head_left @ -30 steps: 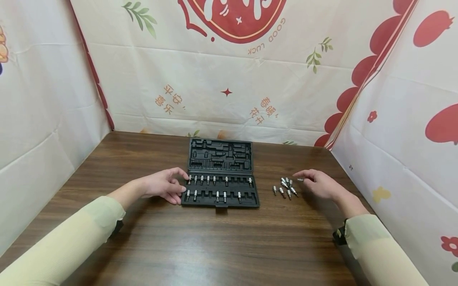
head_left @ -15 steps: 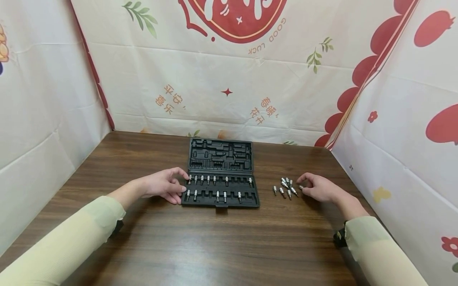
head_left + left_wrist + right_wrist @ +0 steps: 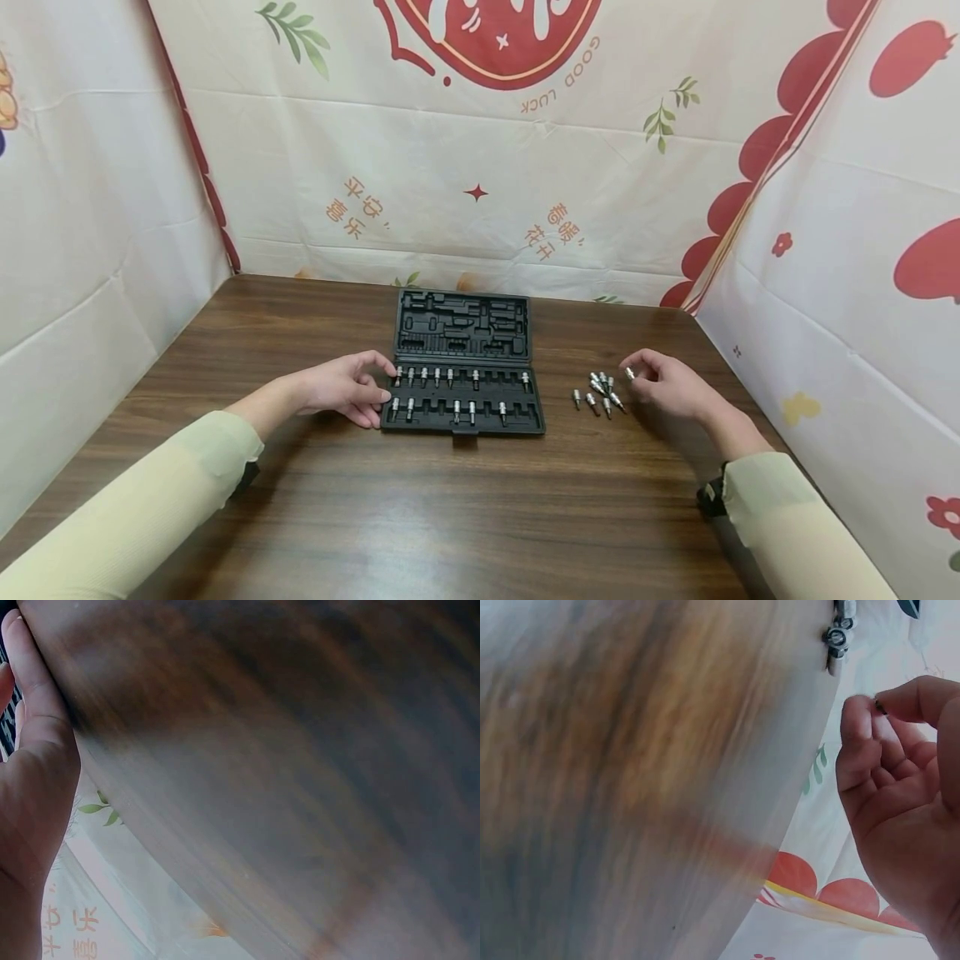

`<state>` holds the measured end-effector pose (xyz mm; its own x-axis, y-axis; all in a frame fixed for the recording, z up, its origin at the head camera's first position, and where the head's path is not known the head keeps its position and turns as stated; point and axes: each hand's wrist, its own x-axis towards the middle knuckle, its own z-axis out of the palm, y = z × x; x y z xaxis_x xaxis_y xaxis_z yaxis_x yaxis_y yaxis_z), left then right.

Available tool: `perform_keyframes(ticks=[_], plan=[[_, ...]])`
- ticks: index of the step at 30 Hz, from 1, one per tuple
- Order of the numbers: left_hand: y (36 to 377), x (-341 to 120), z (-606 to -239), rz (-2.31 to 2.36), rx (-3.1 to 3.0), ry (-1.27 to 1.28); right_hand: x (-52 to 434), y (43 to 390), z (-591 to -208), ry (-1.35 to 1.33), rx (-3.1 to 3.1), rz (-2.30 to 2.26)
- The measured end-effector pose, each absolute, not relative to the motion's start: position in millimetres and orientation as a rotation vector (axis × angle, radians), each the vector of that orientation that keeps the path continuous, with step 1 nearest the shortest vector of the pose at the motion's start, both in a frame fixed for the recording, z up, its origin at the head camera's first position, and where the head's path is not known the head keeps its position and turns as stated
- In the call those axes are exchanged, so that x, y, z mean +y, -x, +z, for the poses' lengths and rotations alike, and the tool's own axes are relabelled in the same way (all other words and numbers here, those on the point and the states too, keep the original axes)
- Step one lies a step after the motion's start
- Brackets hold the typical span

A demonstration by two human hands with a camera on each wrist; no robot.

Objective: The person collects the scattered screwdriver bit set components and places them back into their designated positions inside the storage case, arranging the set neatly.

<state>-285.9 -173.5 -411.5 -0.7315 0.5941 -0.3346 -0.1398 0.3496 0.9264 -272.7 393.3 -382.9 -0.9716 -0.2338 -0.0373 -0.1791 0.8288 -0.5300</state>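
On the surface (image 3: 465, 521) your case (image 3: 462, 362) lies unfolded, only partly filled. Your left hand (image 3: 345, 387) rests at its left edge, fingers loosely bent; your right hand (image 3: 667, 389), well to the right, pinches one bit (image 3: 630, 373) between thumb and index finger. Twelve seated bits (image 3: 437, 377) stand in two rows — I judge the work roughly half done. Left over: the loose bits (image 3: 597, 384) between case and right hand, plus the pinched one — not yet seated.
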Motion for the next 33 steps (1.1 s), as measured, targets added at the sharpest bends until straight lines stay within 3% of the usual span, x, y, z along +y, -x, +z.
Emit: perform_keyframes(ticks=[33], plan=[[286, -174, -412, 1.426, 1.965, -0.401, 330, 281, -370, 0.444, 2.729, -1.249]])
